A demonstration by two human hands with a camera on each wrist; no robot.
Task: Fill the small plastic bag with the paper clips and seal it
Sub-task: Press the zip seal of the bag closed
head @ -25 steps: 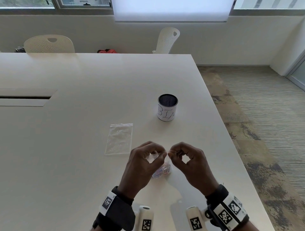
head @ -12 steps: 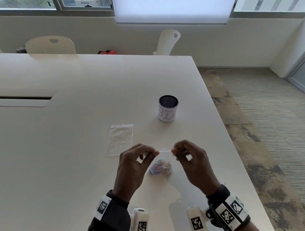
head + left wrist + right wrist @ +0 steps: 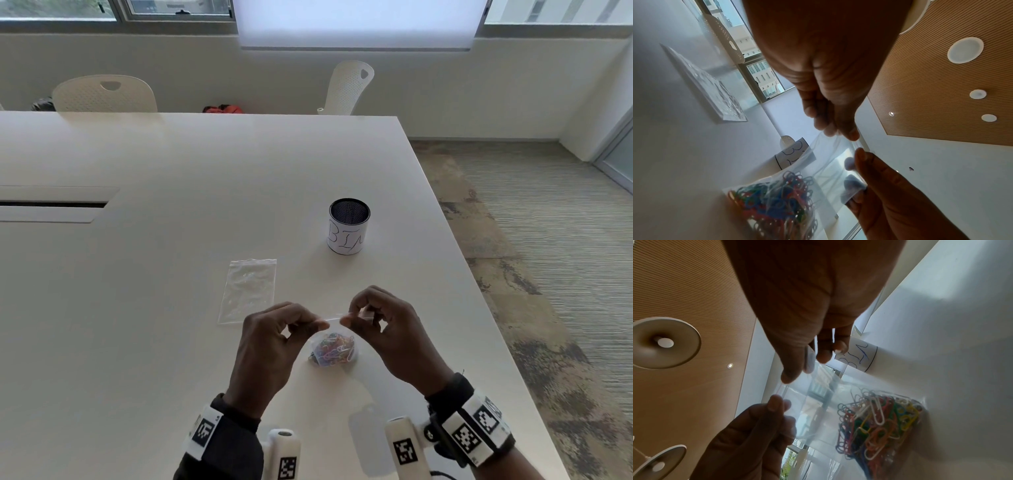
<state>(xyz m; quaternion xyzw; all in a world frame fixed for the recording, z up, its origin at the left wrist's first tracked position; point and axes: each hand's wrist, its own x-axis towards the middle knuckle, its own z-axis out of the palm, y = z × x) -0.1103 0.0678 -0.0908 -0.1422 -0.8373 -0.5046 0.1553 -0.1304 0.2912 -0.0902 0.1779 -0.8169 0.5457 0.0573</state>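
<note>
A small clear plastic bag (image 3: 337, 334) stands on the white table (image 3: 171, 342), its bottom full of coloured paper clips (image 3: 334, 349). My left hand (image 3: 319, 324) pinches the left part of the bag's top edge between thumb and forefinger. My right hand (image 3: 346, 320) pinches the same edge a short way to the right. In the left wrist view the left hand (image 3: 845, 135) nips the strip above the paper clips (image 3: 777, 203). In the right wrist view the right hand (image 3: 797, 374) holds the edge, with the paper clips (image 3: 879, 421) low in the bag (image 3: 818, 402).
A second, empty clear bag (image 3: 248, 291) lies flat to the left of my hands. A black mesh cup with a white label reading BIN (image 3: 348, 226) stands farther back. The table's right edge (image 3: 479, 291) runs close by. Two white chairs (image 3: 349, 87) stand beyond the far edge.
My fingertips were touching over the bag a second ago. They moved apart along the top edge, then the right hand came back a little toward the left.
</note>
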